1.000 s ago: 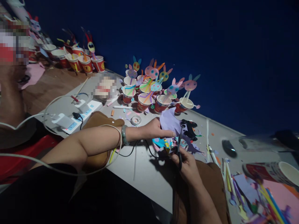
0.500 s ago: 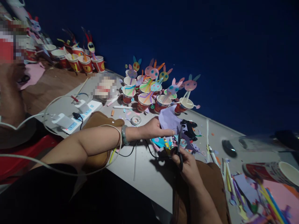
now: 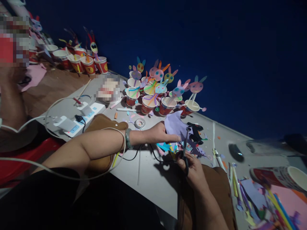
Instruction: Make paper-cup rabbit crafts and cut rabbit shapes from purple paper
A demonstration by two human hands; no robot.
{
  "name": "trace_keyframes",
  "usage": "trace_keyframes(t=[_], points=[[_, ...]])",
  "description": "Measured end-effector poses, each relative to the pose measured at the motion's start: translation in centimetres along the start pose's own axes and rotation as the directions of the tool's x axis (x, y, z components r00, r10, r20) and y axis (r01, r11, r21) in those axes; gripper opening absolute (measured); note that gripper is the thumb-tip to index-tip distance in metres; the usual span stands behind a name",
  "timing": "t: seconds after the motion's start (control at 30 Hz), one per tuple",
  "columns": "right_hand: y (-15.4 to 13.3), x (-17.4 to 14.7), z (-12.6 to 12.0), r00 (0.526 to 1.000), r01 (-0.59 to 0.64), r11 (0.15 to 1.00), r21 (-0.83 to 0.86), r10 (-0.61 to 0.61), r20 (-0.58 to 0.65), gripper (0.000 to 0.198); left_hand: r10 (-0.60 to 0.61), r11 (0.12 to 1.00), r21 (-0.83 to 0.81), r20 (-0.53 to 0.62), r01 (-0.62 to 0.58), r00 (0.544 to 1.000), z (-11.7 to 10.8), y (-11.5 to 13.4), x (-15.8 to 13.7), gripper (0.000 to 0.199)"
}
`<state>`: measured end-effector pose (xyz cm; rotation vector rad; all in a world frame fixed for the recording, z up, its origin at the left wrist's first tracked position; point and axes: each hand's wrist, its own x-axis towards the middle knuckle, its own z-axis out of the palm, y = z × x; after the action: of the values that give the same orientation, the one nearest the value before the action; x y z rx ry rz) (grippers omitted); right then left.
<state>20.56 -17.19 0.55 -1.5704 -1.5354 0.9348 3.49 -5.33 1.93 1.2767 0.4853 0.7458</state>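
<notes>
My left hand (image 3: pixel 161 133) pinches a sheet of lavender paper (image 3: pixel 175 124) by its near edge, thumb stretched along the paper. A jade-green bangle (image 3: pixel 128 139) circles that wrist. In my right hand (image 3: pixel 192 164) is a pair of black-handled scissors (image 3: pixel 185 150), fingers through the loops. The blades point away from me and meet the right edge of the paper; whether they are parted is too small to tell. Beneath lie paper scraps (image 3: pixel 164 146) in blue, yellow and dark purple, with black pieces (image 3: pixel 195 134) just beyond.
Red paper cups (image 3: pixel 150 105) with paper rabbit figures line the far table edge. A tape roll (image 3: pixel 139 123) and power strip (image 3: pixel 92 113) lie leftward, with a loose cable. A computer mouse (image 3: pixel 236 152) and a cup on its side (image 3: pixel 275 177) sit rightward. Another person's arm (image 3: pixel 11 95) is at left.
The lavender paper has turned and shifted slightly right, its upper edge now curling. The scissors' blades have shifted slightly at the paper's edge. Both hands keep their hold.
</notes>
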Motion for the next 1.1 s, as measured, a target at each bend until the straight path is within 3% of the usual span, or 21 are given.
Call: trace_keyframes(t=[0.13,0.5,1.1], points=[[0.28,-0.15,0.03,1.000,-0.006,1.000,0.019,0.006,0.008,0.043,-0.041,0.999,0.012,-0.017,0.041,0.999,0.06,0.24,-0.01,0.026],[0.26,-0.02,-0.06,0.998,0.055,0.998,-0.041,-0.055,0.006,0.046,0.021,0.999,0.035,0.017,-0.021,1.000,-0.02,-0.25,0.00,0.029],[-0.14,-0.01,-0.06,0.999,-0.053,0.998,0.028,0.053,-0.002,0.045,-0.043,0.999,0.016,0.037,0.043,0.998,-0.11,0.36,-0.17,0.026]])
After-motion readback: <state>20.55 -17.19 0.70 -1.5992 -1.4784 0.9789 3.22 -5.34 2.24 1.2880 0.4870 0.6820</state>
